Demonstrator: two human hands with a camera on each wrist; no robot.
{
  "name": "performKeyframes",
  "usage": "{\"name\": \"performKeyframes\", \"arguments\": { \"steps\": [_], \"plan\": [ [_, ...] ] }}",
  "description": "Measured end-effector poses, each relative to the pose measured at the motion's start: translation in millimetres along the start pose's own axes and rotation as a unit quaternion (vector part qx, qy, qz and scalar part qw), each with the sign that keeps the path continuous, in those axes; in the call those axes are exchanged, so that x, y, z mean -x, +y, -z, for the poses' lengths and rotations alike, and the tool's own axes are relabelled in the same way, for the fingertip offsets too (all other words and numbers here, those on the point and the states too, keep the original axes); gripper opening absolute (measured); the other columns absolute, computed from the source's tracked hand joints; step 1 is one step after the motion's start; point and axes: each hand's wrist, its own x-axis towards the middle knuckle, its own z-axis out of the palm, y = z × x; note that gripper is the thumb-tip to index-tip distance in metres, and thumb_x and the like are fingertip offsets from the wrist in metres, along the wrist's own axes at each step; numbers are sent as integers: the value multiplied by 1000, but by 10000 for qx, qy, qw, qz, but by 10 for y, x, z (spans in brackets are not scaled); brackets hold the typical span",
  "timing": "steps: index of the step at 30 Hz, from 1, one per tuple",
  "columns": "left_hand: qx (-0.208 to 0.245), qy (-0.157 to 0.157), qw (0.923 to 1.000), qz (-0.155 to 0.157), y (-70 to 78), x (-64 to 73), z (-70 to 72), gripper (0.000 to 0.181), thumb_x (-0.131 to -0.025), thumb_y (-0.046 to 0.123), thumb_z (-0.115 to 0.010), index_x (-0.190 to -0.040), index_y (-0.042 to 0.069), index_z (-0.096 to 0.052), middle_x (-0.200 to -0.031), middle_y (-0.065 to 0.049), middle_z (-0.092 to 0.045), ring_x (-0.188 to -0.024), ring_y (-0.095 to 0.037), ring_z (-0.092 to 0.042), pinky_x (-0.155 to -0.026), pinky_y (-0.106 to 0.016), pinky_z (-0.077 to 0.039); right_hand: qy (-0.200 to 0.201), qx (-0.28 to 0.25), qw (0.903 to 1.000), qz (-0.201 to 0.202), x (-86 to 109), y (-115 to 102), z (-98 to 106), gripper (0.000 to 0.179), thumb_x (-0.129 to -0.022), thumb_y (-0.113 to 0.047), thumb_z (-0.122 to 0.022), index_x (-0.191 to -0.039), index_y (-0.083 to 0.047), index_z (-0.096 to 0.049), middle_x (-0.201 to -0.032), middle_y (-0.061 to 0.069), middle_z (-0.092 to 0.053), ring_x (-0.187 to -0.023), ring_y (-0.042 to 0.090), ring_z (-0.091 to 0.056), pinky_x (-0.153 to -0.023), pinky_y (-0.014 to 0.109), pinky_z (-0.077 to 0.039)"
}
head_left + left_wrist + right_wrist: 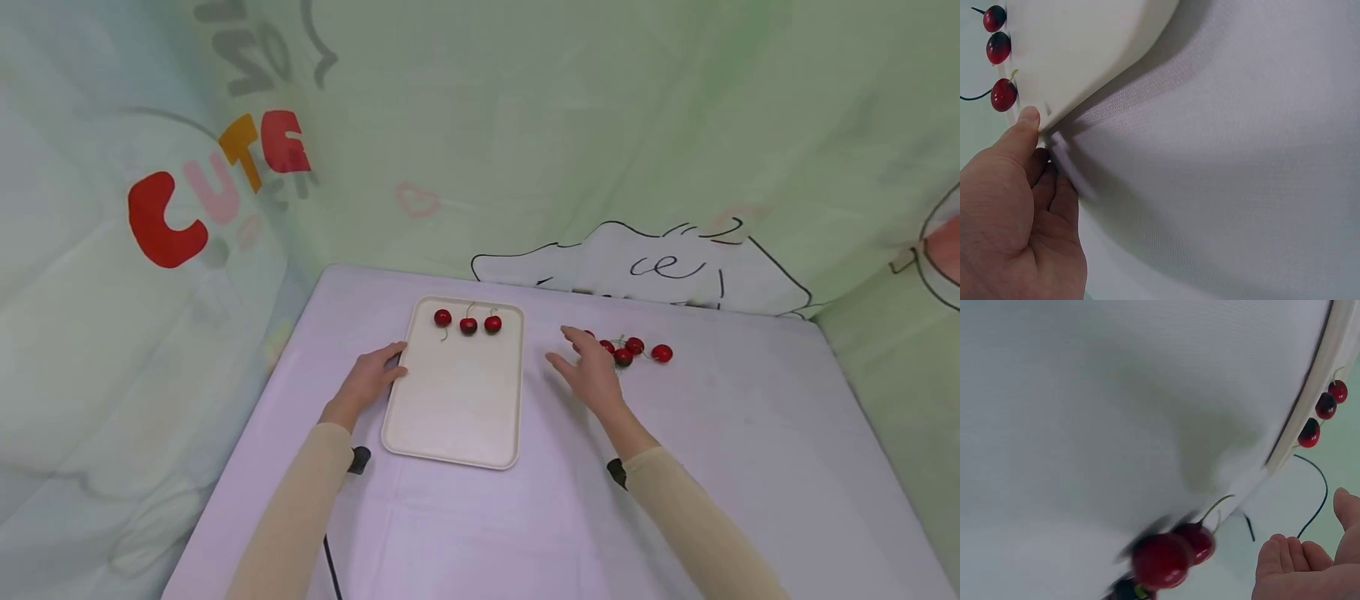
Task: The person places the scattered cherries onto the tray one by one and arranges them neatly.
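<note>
1. Left-hand grip (364, 379): located at the left rim of the tray (457, 408). Thumb and fingers stand apart, and both touch the rim. Per the left wrist view, the thumb tip lies on the rim.
2. Tray (landmark): cream, rectangular, with rounded corners and a low rim. Lies on the tabletop (720, 433), long sides running away from the person.
3. Three cherries (468, 326): set in a row on the tray, along its far end, apart from one another. The left cherry's stem points toward the tray's near end; the other two stems point toward the far rim.
4. Right-hand grip (592, 379): located to the right of the tray, clear of its rim. Thumb and fingers are apart and hold nothing.
5. Cherry cluster (623, 357): on the tabletop, right of the tray, beyond the right-hand grip. At least five cherries are visible; one is partly hidden by the hand.
6. Right sleeve (701, 521): beige, right of the tray, toward its near end. A dark device (617, 473) shows at the cuff.
</note>
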Motion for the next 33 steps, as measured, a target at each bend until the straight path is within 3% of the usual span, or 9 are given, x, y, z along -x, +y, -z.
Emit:
{"name": "performKeyframes", "arguments": {
  "steps": [14, 25, 33],
  "plan": [
    [16, 59, 10000, -73, -56, -6, 1, 55, -92, 26, -55, -142, 15, -36, -148, -8, -34, -137, -27, -29, -115, -41, -25, 173, 111, 9976, -654, 423, 414, 354, 56, -85, -26, -66, -133, -3, -46, -133, 19, -49, -118, 37, -51, -97, 50, -45],
    [24, 70, 9999, -98, -25, -13, -9, 54, -92, 26, -56, -142, 16, -37, -147, -7, -35, -137, -27, -30, -114, -41, -26, -205, 361, 9932, -1090, 517, 683, 339, 58, -86, -25, -66, -135, -3, -44, -134, 22, -48, -117, 39, -50, -96, 52, -45],
    [55, 81, 9999, -86, -14, -17, -12, 54, -92, 26, -56, -142, 16, -37, -147, -8, -35, -137, -27, -30, -114, -41, -26, -240, 423, 9938, -1003, 519, 767, 281, 55, -85, -22, -67, -133, -4, -48, -131, 21, -50, -118, 36, -50, -95, 50, -47]
  ]
}}
